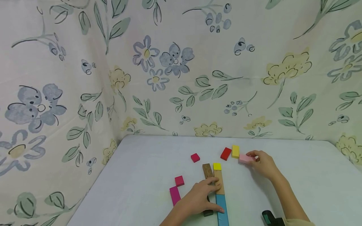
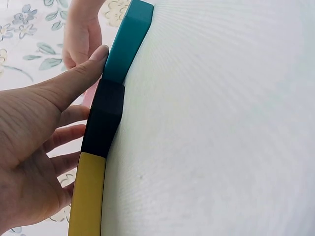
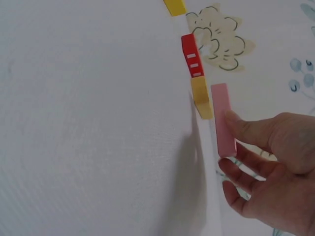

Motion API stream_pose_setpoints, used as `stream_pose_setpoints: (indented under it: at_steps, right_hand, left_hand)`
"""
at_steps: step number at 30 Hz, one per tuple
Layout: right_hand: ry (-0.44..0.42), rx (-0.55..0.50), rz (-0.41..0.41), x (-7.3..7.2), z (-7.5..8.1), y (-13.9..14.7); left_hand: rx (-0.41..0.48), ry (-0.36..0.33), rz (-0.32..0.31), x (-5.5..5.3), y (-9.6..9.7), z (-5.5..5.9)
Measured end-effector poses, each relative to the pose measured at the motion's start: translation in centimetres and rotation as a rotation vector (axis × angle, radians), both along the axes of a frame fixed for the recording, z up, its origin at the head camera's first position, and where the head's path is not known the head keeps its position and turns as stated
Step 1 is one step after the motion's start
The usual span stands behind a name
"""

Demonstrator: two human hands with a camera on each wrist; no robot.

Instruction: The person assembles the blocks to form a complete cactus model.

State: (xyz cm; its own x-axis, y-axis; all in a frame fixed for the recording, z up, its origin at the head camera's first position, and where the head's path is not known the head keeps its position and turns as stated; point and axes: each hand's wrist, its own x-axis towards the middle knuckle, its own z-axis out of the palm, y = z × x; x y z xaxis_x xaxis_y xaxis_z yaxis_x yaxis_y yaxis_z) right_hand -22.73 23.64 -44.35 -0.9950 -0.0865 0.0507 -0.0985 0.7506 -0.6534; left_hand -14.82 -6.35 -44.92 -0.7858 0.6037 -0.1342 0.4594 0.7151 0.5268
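Observation:
My right hand pinches a pink block between thumb and fingers, beside a yellow block. In the right wrist view a narrow gap separates the pink block from the yellow block. My left hand lies over a line of blocks with its fingers spread. Its fingertips touch a tan block and its thumb rests on a blue block. A yellow cube tops that line. Under the left hand, a brown block and a dark block are partly hidden.
A red block lies left of the yellow one. Further left are a red cube, another red cube and a magenta block. A black object is by the right forearm. Floral cloth hangs behind the white table.

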Motion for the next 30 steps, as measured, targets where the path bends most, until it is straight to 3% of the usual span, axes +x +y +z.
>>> stream_pose_setpoints:
  at_steps: [10,30]
  right_hand:
    - [0.040,-0.020,0.019,1.3,0.7,-1.3]
    - [-0.013,-0.067,0.091,2.5,0.2,-3.8]
  left_hand:
    - [0.004,0.013,-0.012,-0.1,0.0,-0.2]
    - [0.027,0.012,0.002,0.0,-0.1,0.1]
